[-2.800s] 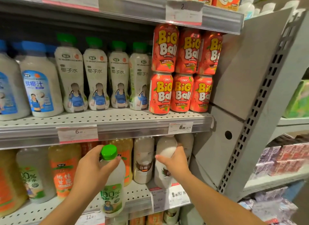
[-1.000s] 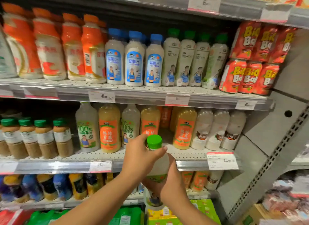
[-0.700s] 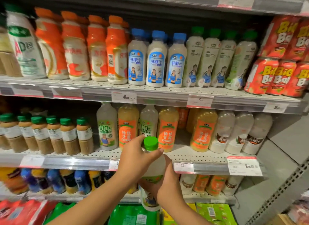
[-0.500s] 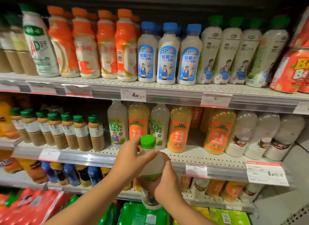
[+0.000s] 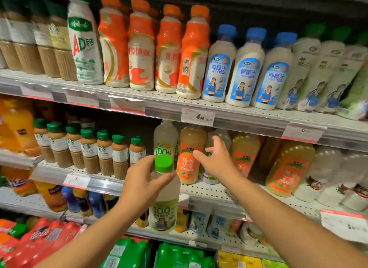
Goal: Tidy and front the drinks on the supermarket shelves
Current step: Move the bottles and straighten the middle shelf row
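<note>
My left hand (image 5: 142,185) grips a pale coconut-water bottle (image 5: 164,204) with a green cap just below its neck, holding it upright in front of the middle shelf (image 5: 209,190). My right hand (image 5: 216,160) is off the bottle, fingers spread, reaching up toward the row on that shelf. It hovers in front of an orange-labelled juice bottle (image 5: 189,154) and a matching green "100%" bottle (image 5: 165,140) standing behind the held one's cap. Whether the right fingertips touch a bottle is unclear.
Brown coffee bottles with green caps (image 5: 89,150) line the middle shelf at left. White coconut bottles (image 5: 328,174) stand at right. The upper shelf (image 5: 239,116) carries orange-capped and blue-capped bottles. Packs sit on the bottom shelf (image 5: 127,253).
My right hand has let go of the held bottle's base and risen toward the shelf row. The view has swung left and closer; my left hand still holds the bottle.
</note>
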A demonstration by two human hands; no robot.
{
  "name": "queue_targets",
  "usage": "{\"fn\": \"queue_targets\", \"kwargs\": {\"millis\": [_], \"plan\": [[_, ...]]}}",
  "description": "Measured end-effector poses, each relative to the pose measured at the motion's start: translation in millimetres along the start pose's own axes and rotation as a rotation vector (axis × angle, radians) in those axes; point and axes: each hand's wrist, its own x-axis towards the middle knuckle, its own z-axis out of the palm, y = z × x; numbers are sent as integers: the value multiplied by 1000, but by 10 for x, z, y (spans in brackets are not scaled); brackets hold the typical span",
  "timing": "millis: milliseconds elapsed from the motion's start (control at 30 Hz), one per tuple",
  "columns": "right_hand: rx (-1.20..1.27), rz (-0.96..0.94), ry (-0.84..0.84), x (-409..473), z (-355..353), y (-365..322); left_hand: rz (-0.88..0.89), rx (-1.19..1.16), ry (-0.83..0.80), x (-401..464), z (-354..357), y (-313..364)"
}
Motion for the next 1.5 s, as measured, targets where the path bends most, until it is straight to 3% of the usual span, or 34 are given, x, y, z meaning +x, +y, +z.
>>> {"fn": "queue_targets", "kwargs": {"millis": [100, 367, 433, 533, 700, 800, 1233, 1500], "plan": [[-207, 30, 152, 319, 104, -232, -5, -20, -33, 71, -187, -137], [-470, 269, 74, 757, 317, -514, 27, 17, -94, 71, -439, -529], [-502, 310, 150, 761, 330, -530, 23, 13, -106, 61, -460, -590], [-366, 300, 306, 691, 339, -470, 21, 9, -127, 58, -475, -642], [11, 115, 510, 476, 417, -337, 29, 7, -132, 89, -465, -652], [117, 129, 491, 381, 449, -323, 22, -3, -147, 99, -437, -630], [108, -6, 407, -253, 569, -103, 107, -44, -210, 60, -207, -428], [283, 21, 513, -723, 69, 86, 165, 0, -286, 10, 78, -82]]}}
